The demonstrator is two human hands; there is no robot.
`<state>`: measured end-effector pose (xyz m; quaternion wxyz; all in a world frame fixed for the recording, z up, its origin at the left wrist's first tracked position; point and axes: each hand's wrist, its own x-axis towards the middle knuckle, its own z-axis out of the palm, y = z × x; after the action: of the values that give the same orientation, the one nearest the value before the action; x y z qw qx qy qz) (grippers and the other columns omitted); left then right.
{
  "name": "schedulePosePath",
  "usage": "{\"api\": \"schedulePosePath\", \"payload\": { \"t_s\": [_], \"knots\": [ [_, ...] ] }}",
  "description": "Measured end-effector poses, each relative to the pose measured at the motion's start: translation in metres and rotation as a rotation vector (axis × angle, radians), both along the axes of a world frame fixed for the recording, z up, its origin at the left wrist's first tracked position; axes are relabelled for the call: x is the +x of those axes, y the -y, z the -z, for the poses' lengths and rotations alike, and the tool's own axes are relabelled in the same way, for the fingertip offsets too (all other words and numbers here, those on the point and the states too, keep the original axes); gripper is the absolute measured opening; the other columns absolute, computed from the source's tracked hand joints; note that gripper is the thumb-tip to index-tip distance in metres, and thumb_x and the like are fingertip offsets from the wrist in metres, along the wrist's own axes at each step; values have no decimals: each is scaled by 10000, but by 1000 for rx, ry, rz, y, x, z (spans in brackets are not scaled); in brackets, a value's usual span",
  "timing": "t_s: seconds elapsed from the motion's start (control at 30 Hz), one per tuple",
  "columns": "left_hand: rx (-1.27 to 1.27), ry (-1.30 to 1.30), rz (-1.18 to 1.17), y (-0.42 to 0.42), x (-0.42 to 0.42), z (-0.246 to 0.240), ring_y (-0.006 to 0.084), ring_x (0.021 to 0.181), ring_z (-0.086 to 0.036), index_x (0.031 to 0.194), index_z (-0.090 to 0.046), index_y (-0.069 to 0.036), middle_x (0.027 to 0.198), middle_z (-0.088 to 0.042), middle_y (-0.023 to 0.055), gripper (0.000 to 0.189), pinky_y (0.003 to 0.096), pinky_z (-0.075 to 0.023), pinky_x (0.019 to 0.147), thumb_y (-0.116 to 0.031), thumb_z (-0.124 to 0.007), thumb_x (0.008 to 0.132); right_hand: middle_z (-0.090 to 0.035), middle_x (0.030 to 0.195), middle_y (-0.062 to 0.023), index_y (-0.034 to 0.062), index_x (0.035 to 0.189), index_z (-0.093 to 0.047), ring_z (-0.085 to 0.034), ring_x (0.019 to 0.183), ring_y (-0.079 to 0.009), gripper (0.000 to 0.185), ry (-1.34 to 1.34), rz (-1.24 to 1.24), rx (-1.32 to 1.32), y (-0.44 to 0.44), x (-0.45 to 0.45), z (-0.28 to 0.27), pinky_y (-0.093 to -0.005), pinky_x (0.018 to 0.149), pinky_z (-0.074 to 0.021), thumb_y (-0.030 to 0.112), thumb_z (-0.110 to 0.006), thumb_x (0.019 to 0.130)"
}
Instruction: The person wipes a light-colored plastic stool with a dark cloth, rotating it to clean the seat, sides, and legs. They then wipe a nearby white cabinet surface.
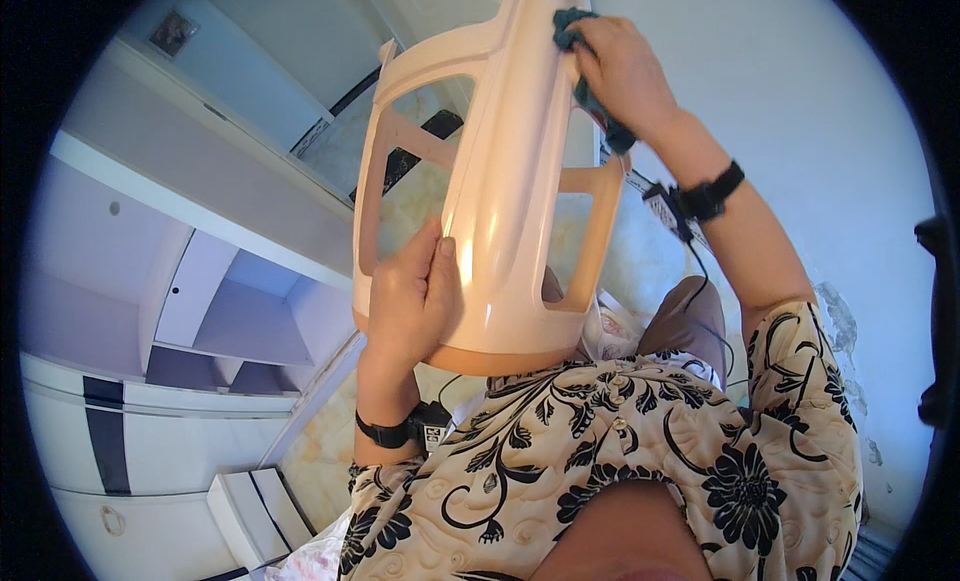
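Note:
A cream moulded plastic frame [517,176], possibly a stool, stands in front of my torso. It has large side openings and an orange-toned rim [495,361] at the near end. My left hand [416,288] grips the upright beside the left opening, with the thumb on its outer face; the fingers behind are hidden. Bunched in my right hand [626,71] is a dark green cloth [574,30], pressed against the upper right edge of the frame. Part of the cloth hangs below that hand. The far end of the frame runs out at the top of the view.
On the left is a white cabinet with open shelves [255,318] and a pulled-out drawer [251,517]. A pale wall [787,168] with peeling patches rises on the right. A black cable [705,273] hangs from my right wrist strap. Marble-patterned floor [326,431] shows below.

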<state>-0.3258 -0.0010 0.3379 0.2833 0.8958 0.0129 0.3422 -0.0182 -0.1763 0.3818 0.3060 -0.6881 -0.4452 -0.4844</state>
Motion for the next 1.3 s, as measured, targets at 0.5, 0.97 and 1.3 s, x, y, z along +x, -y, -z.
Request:
{"api": "schedulePosePath", "payload": {
  "t_s": [0.5, 0.97, 1.3],
  "knots": [
    [-197, -63, -109, -27, 0, 1, 149, 769, -633, 1260, -670, 7, 834, -708, 121, 329, 320, -518, 733, -214, -562, 1042, -660, 1053, -164, 18, 1133, -663, -611, 1054, -358, 267, -131, -490, -75, -7, -104, 69, -413, 925, -507, 3, -669, 867],
    [-341, -18, 56, -23, -22, 9, 100, 937, -624, 1307, -648, 31, 1024, -733, 60, 324, 268, -511, 834, -138, -570, 1042, -558, 1423, -246, 12, 1384, -576, -481, 1392, -395, 370, 85, -240, 160, -31, -29, 44, -421, 1153, -388, 125, -567, 1032],
    [-401, -7, -26, -38, -25, 18, 93, 957, -636, 1322, -649, 27, 1062, -735, 50, 332, 250, -510, 845, -142, -573, 1047, -498, 1468, -307, -27, 1425, -514, -444, 1404, -446, 435, -631, -174, 347, -7, -18, 180, -441, 1164, -376, 205, -534, 1058]
  ]
}}
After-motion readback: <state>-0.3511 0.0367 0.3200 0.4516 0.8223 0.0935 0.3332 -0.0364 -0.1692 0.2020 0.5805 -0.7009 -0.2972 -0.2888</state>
